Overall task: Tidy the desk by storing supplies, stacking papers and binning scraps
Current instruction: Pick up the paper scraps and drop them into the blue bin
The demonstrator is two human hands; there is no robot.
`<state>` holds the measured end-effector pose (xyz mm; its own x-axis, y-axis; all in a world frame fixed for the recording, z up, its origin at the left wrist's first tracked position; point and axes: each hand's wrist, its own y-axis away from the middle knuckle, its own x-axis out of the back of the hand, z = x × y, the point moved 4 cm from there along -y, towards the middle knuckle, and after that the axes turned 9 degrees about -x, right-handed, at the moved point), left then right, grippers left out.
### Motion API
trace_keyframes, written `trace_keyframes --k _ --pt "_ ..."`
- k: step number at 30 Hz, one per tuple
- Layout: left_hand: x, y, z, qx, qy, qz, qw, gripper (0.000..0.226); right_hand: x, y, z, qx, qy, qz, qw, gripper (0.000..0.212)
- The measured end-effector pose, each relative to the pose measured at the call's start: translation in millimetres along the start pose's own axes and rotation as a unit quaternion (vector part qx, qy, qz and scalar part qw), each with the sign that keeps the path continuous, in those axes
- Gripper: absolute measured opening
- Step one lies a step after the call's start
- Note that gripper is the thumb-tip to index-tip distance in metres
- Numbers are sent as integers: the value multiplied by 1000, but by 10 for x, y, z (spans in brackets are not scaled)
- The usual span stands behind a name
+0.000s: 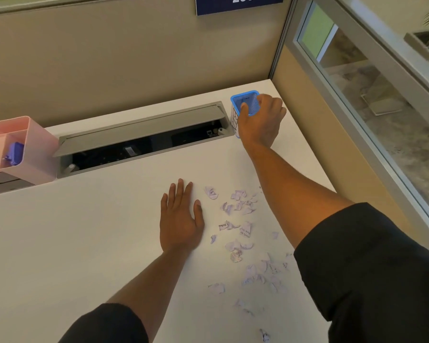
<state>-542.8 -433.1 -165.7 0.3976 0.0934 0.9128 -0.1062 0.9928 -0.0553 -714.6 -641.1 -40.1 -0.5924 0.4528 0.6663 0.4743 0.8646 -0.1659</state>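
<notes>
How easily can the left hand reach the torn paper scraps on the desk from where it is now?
Probably yes. The left hand lies flat on the white desk, just beside the paper scraps, with nothing between them. The right hand is far back, gripping the blue mesh bin, so its forearm only borders the scraps.

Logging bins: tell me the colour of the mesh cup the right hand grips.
Blue mesh cup, gripped by the right hand; head view.

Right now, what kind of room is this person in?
Most likely an office cubicle. A white desk has a cable tray set into it, padded partition walls stand behind, and a numbered sign hangs above. A pink organizer holds supplies.
</notes>
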Motion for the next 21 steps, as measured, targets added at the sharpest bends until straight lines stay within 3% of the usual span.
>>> trace_keyframes --k 6,14,18,21 --pt "5 4 7 3 0 -3 1000 56 91 376 431 -29 68 -37 997 27" --pt "61 14 51 2 7 -10 1000 57 253 700 951 -102 260 -122 952 43" --pt "76 14 65 3 7 -15 1000 57 283 922 1080 -154 235 -143 949 47" --pt "75 12 66 6 5 -16 1000 59 214 1099 1063 -126 192 -162 960 46"
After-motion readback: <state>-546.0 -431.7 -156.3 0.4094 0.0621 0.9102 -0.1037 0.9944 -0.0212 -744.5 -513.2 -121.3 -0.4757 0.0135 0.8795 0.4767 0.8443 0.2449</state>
